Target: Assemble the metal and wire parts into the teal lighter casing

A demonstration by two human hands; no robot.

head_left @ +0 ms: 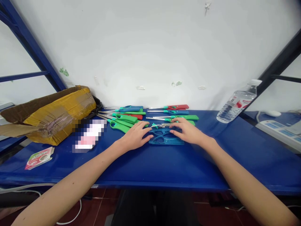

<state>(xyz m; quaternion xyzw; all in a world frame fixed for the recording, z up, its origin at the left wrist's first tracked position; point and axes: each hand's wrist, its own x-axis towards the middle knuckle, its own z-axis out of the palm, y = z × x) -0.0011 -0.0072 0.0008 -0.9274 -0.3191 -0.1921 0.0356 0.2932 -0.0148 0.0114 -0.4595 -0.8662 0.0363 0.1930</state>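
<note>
Two blue lighter shell halves lie side by side on the table, their trigger-loop openings showing. Small metal and green inner parts with a thin wire sit just behind them. My left hand is at the left end of the halves, thumb and fingers apart, nothing visible between them. At the right end is my right hand, its fingers spread over the edge of the rear half and beside the inner parts; whether they press on them I cannot tell. Whole green lighters lie beyond my left hand, and a red lighter is at the back.
A taped cardboard box stands open at the left, with a pink card packet in front. At the right are a water bottle and a white power strip. The blue table meets a white wall behind.
</note>
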